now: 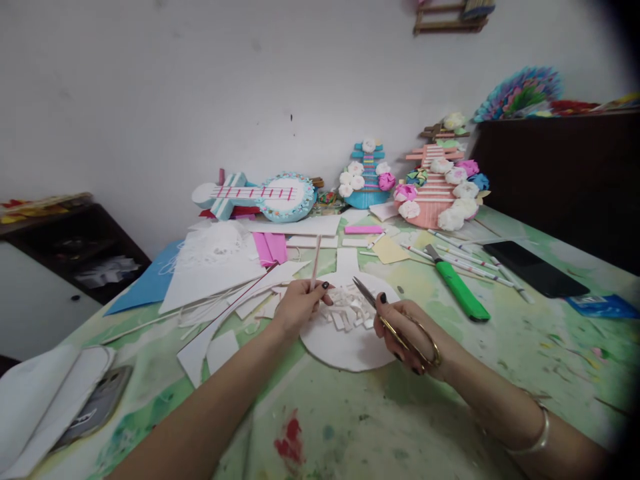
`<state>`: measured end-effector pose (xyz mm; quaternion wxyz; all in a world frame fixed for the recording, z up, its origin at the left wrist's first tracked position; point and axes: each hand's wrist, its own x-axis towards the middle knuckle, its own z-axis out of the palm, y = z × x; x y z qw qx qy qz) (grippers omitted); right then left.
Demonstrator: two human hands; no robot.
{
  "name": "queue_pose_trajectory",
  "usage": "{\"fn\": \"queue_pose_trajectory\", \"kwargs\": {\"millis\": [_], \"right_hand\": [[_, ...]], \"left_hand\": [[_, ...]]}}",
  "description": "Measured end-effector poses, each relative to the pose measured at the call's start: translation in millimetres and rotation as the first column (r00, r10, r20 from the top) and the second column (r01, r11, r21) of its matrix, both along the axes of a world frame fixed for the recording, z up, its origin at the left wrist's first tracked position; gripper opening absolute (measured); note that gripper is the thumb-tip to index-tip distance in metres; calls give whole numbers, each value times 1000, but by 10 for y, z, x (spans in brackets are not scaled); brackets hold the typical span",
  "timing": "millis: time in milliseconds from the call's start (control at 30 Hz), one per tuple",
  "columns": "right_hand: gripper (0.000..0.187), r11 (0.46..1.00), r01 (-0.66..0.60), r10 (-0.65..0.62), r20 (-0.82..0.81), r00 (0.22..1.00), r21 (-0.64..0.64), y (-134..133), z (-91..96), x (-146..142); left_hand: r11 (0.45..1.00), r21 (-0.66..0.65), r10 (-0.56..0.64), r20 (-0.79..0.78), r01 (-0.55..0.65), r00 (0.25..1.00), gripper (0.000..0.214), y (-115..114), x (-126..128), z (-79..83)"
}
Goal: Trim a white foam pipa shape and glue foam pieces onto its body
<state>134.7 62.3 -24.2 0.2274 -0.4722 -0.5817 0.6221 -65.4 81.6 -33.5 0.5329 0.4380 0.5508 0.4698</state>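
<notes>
Pinched in my left hand [300,303] is a thin pale strip [317,260] that points up and away from me. My right hand [407,333] grips a pair of gold-handled scissors [367,291], the blades aimed up and to the left, apart from the strip. Beneath both hands lies a white board cutout [345,353] with a round body and a narrow neck at the far side. A heap of small cut white pieces [345,313] rests on its middle. Whether the scissor blades are fully closed is hard to make out.
A green utility knife [459,287], several white pens [475,261] and a black phone [535,267] lie at right. Decorated instrument models [287,195] stand along the wall. Paper scraps [225,350] and white sheets [200,280] cover the left; another phone [100,400] lies nearer.
</notes>
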Motion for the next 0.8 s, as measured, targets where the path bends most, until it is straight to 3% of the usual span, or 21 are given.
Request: {"fn": "queue_pose_trajectory", "kwargs": {"millis": [100,367,633,800], "right_hand": [[53,997,-64,62,47,997,35,-21,23,-4],[55,958,-189,149,191,970,214,-44,-175,-51],[60,982,-145,118,208,971,121,-46,-190,-108],[59,989,-143,133,189,973,45,-70,-151,-123]], "left_hand": [[1000,-5,-24,131,25,991,14,-31,35,31],[994,75,-99,248,82,964,22,-115,140,17],[982,37,-188,230,185,955,30,-155,213,-43],[985,5,-174,143,175,974,26,-136,202,-53]]}}
